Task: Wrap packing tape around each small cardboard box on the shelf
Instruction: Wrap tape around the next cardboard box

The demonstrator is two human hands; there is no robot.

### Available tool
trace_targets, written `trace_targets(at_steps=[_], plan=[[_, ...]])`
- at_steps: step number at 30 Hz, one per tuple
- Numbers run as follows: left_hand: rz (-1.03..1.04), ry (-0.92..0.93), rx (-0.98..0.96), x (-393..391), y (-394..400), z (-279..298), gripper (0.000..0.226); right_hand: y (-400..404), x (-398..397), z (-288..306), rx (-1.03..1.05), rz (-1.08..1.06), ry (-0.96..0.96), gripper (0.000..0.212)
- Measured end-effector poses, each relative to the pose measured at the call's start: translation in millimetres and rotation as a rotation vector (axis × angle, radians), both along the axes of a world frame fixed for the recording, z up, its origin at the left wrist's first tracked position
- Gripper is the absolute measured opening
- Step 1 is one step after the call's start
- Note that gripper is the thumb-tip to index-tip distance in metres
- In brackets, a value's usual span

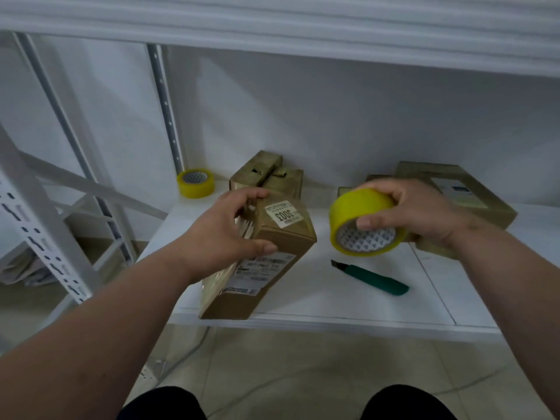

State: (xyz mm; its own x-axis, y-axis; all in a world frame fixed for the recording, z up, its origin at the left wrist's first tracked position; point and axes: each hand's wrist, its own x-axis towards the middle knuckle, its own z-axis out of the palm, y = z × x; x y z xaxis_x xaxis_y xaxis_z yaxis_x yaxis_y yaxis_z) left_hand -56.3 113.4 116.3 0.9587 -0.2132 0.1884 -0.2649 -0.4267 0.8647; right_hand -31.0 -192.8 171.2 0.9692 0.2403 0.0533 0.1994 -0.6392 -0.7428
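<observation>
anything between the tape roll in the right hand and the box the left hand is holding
Nothing visible. The right hand holds the yellow tape roll apart from the labelled cardboard box that the left hand grips, with only bare shelf between. The green utility knife lies lower, nearer the front edge.

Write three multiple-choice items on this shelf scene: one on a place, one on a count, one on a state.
1. Where does the green utility knife lie?
A. on the shelf board, in front of the right hand
B. on top of a box
C. on the floor

2. How many yellow tape rolls show?
A. one
B. two
C. three

3. What is the left hand doing?
A. hanging idle
B. pressing flat on the shelf
C. gripping the labelled cardboard box

Key: 1 A, it rests on the bare board; 2 B, one in the right hand, a spare roll at the back left; 3 C, fingers and thumb curl round the box.
</observation>
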Motion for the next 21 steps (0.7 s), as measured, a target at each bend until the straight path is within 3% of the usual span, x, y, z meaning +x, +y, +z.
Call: trace_targets(at_steps=[2,6,10,12,14,17,19,21], plan=[[-0.024,0.024,-0.088,-3,-4,2,0.081,3,-2,-6,0.016,0.015,0.015,0.066],[-0.099,0.094,-0.466,2,-12,6,0.082,6,3,-11,0.190,0.039,0.041,0.072],[-0.122,0.199,-0.566,1,-13,-9,0.083,15,5,-21,0.253,0.059,0.135,0.071],[-0.131,0.210,-0.420,0,-7,-12,0.090,22,4,-27,0.259,0.064,0.156,0.066],[-0.107,0.120,-0.029,1,1,-5,0.102,26,5,-29,0.261,0.070,0.139,0.063],[-0.058,-0.224,0.590,3,1,10,0.109,28,7,-26,0.218,0.106,0.138,0.065],[-0.090,-0.379,0.819,2,-7,15,0.103,30,6,-25,0.187,0.117,0.136,0.065],[-0.095,-0.390,0.907,2,-15,19,0.094,32,5,-26,0.160,0.121,0.125,0.064]])
